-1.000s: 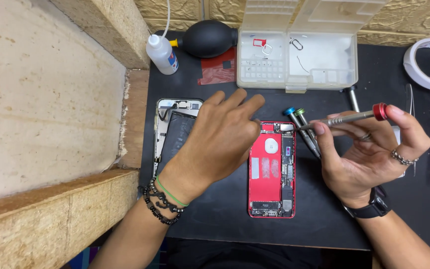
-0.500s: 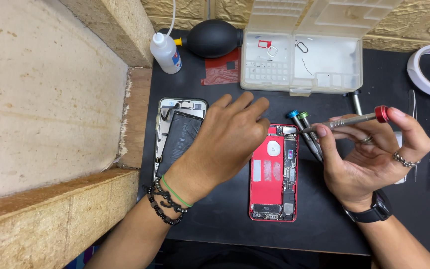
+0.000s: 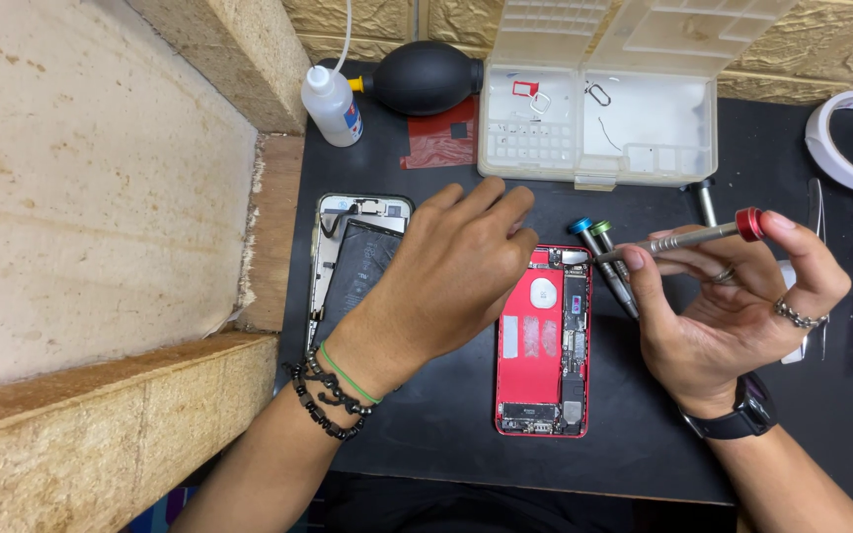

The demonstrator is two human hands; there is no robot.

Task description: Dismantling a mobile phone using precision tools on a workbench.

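Two hands mid-frame: right hand (image 3: 733, 316) fingers pinching thin metal red-capped screwdriver (image 3: 683, 237); left hand (image 3: 456, 271) fingers loose, spread over shiny red phone shell (image 3: 543, 341). Barely shifted since earlier.

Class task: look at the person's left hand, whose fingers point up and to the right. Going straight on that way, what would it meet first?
Probably the clear plastic parts box. The left hand points up-right over the bare black mat toward its front edge, though height above the mat is unclear.

Phone shell (image 3: 542, 341) right of screen assembly (image 3: 352, 262)
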